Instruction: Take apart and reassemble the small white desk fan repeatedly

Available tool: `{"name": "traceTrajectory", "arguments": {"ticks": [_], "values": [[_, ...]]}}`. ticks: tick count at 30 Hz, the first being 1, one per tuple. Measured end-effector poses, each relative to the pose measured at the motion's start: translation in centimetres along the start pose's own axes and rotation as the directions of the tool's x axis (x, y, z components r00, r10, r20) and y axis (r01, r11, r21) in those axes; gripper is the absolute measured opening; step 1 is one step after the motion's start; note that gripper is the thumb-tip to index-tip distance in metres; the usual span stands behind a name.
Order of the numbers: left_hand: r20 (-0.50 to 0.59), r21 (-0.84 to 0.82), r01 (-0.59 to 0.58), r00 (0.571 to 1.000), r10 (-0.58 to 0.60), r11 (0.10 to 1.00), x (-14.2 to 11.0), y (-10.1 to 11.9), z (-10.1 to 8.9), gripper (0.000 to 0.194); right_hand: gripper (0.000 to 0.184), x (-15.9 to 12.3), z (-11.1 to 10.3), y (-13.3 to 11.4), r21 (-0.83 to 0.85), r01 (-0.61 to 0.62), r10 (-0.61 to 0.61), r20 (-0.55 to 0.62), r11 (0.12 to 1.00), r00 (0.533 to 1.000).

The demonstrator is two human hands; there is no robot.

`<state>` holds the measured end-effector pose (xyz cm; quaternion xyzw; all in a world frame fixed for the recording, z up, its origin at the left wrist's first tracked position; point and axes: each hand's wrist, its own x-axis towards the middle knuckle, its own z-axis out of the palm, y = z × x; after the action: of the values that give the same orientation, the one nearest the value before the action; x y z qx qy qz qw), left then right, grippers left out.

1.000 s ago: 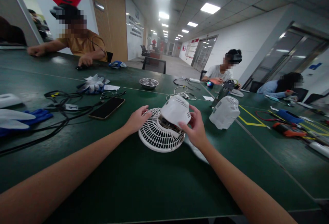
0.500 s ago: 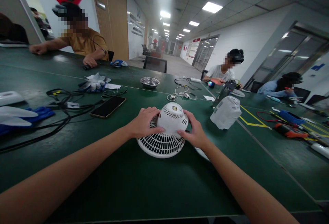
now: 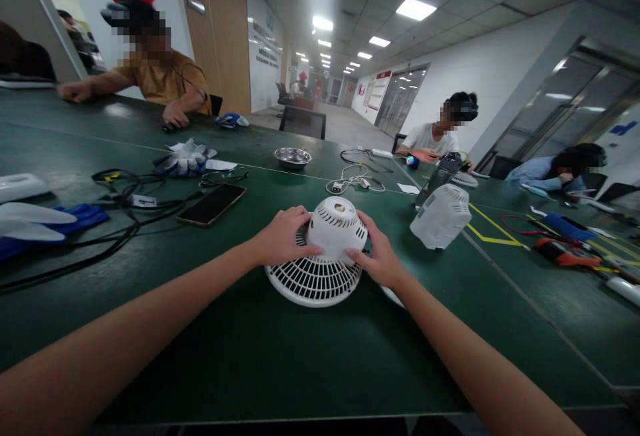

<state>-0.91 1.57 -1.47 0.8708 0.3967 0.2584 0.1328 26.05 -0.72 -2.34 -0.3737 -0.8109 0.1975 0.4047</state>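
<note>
Fingers [image 3: 311, 250] of both hands are curled round the white vented housing [image 3: 336, 228], the left hand [image 3: 281, 237] pressing its thumb on the near left side and the right hand [image 3: 381, 257] its thumb on the near right, so that the housing is held between them at the centre of the frame. Its domed end, with a small round hole and a ring of slots, points up. Directly beneath, the white round grille [image 3: 314, 284] lies on the green surface [image 3: 280, 369]; whether the housing touches the grille is hidden. Partly covered by the right wrist is the edge of another white piece [image 3: 393, 297]. Right of centre stands a white slotted shell [image 3: 441, 218], with a dark bottle [image 3: 434, 181] just behind it. Above the housing in the frame, a white cable [image 3: 350, 185] lies loosely coiled near a metal bowl [image 3: 293, 161]. Left of centre lies a dark phone [image 3: 213, 204], near black cables [image 3: 131, 213] and grey-and-blue gloves [image 3: 186, 159]; a blue-and-white glove [image 3: 83, 216] is at the left edge. An orange-and-black meter [image 3: 567, 253] rests at the right. Seated farther off are a person in a tan shirt [image 3: 173, 79], upper left, and a person in a white shirt [image 3: 425, 137], upper right.
</note>
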Motion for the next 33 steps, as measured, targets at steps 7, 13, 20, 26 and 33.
{"name": "traceTrajectory", "arguments": {"ticks": [7, 13, 20, 26, 33], "values": [[-0.001, 0.010, 0.005, 1.000, -0.005, 1.000, 0.0, 0.0, 0.1, 0.065, 0.087, 0.1, 0.3, -0.3, 0.070, -0.097, 0.096, 0.005, 0.993, 0.995], [-0.010, 0.016, 0.006, 1.000, -0.006, 1.000, 0.1, 0.1, 0.0, 0.066, 0.086, 0.3, 0.0, -0.3, 0.121, -0.101, 0.098, 0.029, 0.987, 0.995], [-0.006, 0.024, -0.010, 1.000, 0.010, 1.000, 0.1, -0.1, 0.1, 0.069, 0.085, 0.1, 0.4, -0.4, 0.158, -0.060, 0.057, 0.019, 0.986, 0.998], [-0.017, 0.028, -0.028, 0.999, 0.028, 0.999, -0.1, -0.3, 0.0, 0.069, 0.089, 0.0, 0.0, -0.8, -0.023, 0.013, -0.013, -0.013, 1.000, 1.000], [-0.027, -0.290, -0.106, 0.994, 0.103, 0.951, -0.7, 0.5, 0.1, 0.104, 0.089, -1.0, -0.7, -1.8, 0.177, -0.062, 0.046, 0.097, 0.982, 0.994]]}}
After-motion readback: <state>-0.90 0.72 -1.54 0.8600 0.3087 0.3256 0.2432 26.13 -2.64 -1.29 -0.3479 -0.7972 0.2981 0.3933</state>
